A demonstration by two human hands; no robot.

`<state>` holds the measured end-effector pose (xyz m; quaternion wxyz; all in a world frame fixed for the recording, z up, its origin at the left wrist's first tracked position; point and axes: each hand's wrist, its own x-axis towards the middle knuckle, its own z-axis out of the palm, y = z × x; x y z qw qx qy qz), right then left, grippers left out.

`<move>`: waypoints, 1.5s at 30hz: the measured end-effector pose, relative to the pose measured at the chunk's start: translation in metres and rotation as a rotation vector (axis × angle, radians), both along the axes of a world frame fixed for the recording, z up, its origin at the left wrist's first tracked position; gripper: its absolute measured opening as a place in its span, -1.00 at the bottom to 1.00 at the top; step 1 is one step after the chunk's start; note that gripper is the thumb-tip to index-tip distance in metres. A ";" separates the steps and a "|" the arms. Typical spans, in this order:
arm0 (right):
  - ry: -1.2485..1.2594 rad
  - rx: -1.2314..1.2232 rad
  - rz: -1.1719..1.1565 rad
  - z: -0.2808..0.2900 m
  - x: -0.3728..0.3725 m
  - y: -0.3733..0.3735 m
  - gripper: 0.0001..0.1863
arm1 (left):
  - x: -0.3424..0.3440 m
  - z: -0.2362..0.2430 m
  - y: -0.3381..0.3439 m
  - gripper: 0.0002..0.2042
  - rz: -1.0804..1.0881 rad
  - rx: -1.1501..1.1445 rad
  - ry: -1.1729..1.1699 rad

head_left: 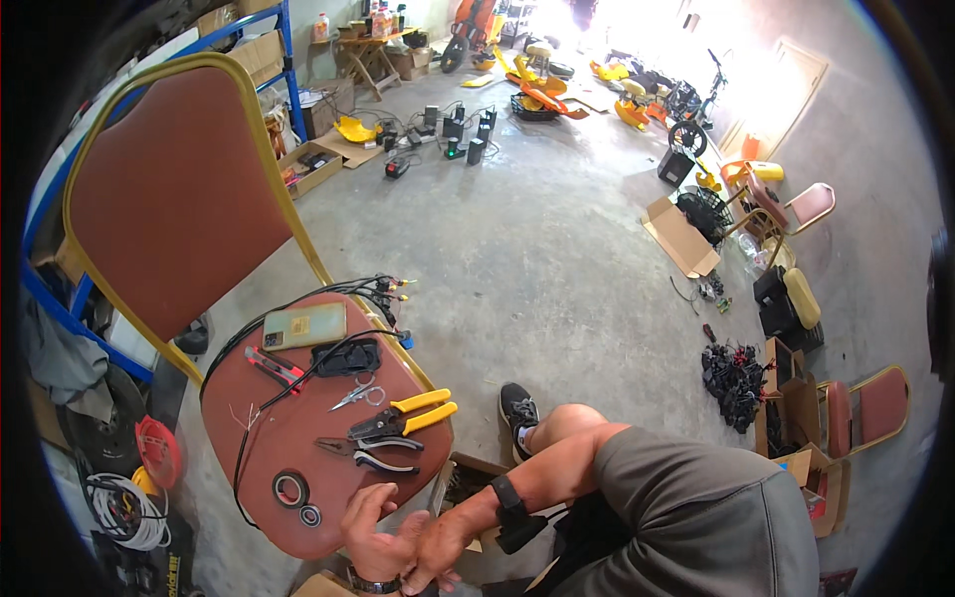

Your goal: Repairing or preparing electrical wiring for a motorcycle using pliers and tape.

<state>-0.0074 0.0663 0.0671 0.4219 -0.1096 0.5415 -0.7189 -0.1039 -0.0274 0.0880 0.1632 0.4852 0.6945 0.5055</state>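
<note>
I see both hands together near edge, left hand point(373, 537) fingers loosely spread, right hand point(438, 547) grip can't tell, just right of black tape rolls point(290, 489) on red padded chair seat point(298, 428), grey-handled pliers point(368, 454) just beyond.

Blown-out doorway glare, fisheye-bent, dark-vignetted edges.
</note>
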 end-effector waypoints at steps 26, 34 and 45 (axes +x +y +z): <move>0.000 -0.066 -0.373 -0.026 0.030 -0.015 -0.64 | 0.021 -0.013 0.011 -0.50 -0.173 0.063 0.227; 0.297 -0.003 -0.486 -0.033 0.015 -0.016 -0.74 | 0.003 -0.011 0.005 -0.55 0.131 -0.070 -0.250; 0.138 -0.038 -0.790 0.054 -0.023 0.084 -0.78 | -0.006 -0.031 -0.003 -0.39 0.292 0.353 -0.753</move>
